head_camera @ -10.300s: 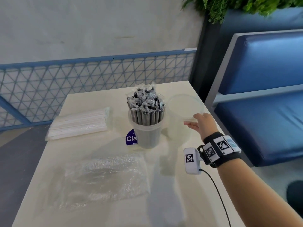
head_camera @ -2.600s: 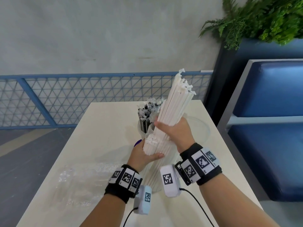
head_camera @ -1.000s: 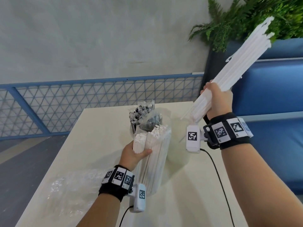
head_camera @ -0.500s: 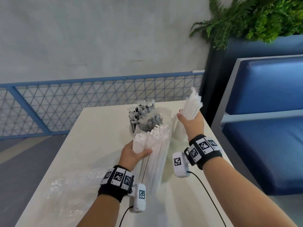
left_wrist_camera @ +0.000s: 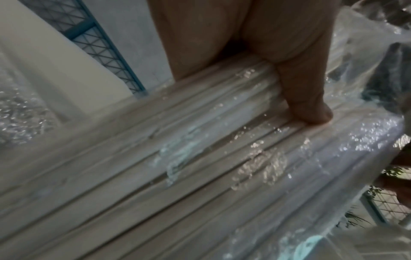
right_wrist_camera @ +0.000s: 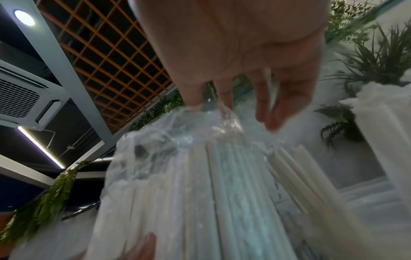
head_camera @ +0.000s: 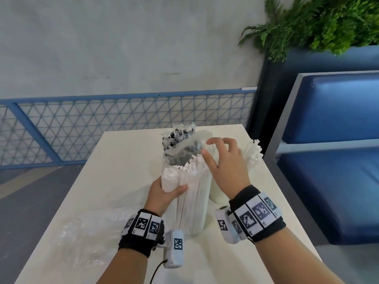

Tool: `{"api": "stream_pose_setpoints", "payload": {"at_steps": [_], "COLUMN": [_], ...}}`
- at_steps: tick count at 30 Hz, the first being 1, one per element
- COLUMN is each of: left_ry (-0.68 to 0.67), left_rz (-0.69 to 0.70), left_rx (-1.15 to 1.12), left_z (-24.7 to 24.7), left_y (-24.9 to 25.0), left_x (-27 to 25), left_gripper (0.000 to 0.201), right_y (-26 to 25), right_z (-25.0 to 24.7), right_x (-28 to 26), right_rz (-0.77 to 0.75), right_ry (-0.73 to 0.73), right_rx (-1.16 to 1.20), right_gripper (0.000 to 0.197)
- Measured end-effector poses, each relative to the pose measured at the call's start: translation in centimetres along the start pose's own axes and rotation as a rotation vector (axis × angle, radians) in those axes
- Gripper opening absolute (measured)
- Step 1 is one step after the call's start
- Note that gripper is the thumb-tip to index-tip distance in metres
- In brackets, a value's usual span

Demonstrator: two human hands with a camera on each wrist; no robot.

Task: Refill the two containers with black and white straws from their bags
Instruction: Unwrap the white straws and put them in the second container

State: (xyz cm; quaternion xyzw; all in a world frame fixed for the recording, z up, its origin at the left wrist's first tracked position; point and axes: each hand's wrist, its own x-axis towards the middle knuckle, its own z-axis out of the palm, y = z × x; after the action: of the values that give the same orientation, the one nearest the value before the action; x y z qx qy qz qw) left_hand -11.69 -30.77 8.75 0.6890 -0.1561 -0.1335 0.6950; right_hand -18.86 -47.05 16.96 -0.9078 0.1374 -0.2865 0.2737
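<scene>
A clear bag of white straws (head_camera: 190,203) stands upright on the table (head_camera: 114,160). My left hand (head_camera: 166,191) grips it near the top, thumb pressed on the plastic (left_wrist_camera: 307,98). My right hand (head_camera: 215,154) hovers over the bag's open mouth with fingers spread, and its fingertips (right_wrist_camera: 224,98) touch the plastic rim (right_wrist_camera: 189,123). A bunch of white straws (head_camera: 253,152) stands in the clear container (head_camera: 216,191) at the right, partly hidden by my right hand. Behind the bag the other container holds black straws (head_camera: 178,136).
An empty, crumpled clear bag (head_camera: 88,238) lies on the table's near left. A blue mesh fence (head_camera: 123,119) runs behind the table. A blue padded bench (head_camera: 332,160) stands close on the right, with plants (head_camera: 328,23) above it.
My right hand has let go of the bunch of white straws, which now stands in the right container, and has moved left to the bag's mouth. My left hand keeps its grip.
</scene>
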Motion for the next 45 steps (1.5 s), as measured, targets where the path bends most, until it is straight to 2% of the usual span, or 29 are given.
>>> {"api": "stream_pose_setpoints", "payload": {"at_steps": [3,5,9,11,13,14,17,18,21,22,23,26,30,34,37,41,45], "left_ry": [-0.04,-0.08,-0.161,-0.179,-0.173,-0.167,-0.142,-0.136,-0.12,-0.115,-0.114,-0.12,-0.148,-0.147,-0.219,-0.23,-0.207], "left_rz": [-0.004,0.031,0.102,0.112,0.098,0.092,0.095,0.098,0.099,0.097,0.093,0.092,0.106,0.049,0.043,0.038,0.028], "left_rx": [-0.033,-0.052,-0.048,-0.028,0.003,0.017,0.045,0.05,0.033,0.028,0.027,0.026,0.031,-0.007,0.006,-0.006,-0.023], "left_z": [-0.3,-0.5,-1.0,-1.3,-1.5,-1.6,-1.6,-1.5,-1.2,-1.1,-1.1,-0.9,-0.7,-0.9,-1.0,-1.2,-1.2], "left_y": [0.4,1.1,2.6,3.0,3.0,2.9,2.8,2.6,2.4,2.3,2.3,2.3,2.0,1.7,1.7,1.5,1.5], "left_x": [-0.3,-0.1,0.6,0.8,1.0,1.1,1.1,1.2,1.0,1.0,1.0,0.9,0.8,0.8,0.7,0.7,0.7], "left_gripper": [0.059,0.069,0.078,0.077,0.072,0.067,0.06,0.06,0.062,0.064,0.065,0.062,0.06,0.074,0.084,0.094,0.089], "right_y": [0.0,0.0,-0.7,-1.4,-1.5,-1.3,-1.1,-1.3,-2.7,-3.2,-3.7,-3.7,-2.8,-1.9,-1.2,-0.5,-0.2], "right_z": [0.2,0.3,0.4,0.0,-0.1,-0.2,0.1,0.0,-0.6,-0.9,-1.1,-1.1,-0.8,-0.1,0.7,1.6,2.7], "right_x": [-0.2,-0.3,-0.7,-0.8,-0.5,-0.3,-0.1,-0.2,-0.6,-0.6,-0.6,-0.4,-0.2,0.0,-0.4,-1.3,-1.9], "right_rz": [0.092,0.143,0.206,0.267,0.294,0.26,0.11,0.056,-0.166,-0.238,-0.273,-0.151,-0.06,0.036,0.084,0.026,0.011], "right_ry": [-0.257,-0.277,-0.299,-0.321,-0.291,-0.273,-0.24,-0.223,-0.042,-0.033,-0.087,-0.353,-0.498,-0.509,-0.543,-0.46,-0.425], "right_rx": [0.13,0.266,0.577,0.666,0.597,0.47,0.141,0.079,-0.048,-0.051,-0.072,-0.229,-0.251,-0.059,0.01,0.108,0.092], "right_gripper": [0.035,0.03,0.003,0.014,0.032,0.036,0.017,0.02,0.042,0.044,0.043,0.048,0.07,0.062,0.053,0.064,0.056]}}
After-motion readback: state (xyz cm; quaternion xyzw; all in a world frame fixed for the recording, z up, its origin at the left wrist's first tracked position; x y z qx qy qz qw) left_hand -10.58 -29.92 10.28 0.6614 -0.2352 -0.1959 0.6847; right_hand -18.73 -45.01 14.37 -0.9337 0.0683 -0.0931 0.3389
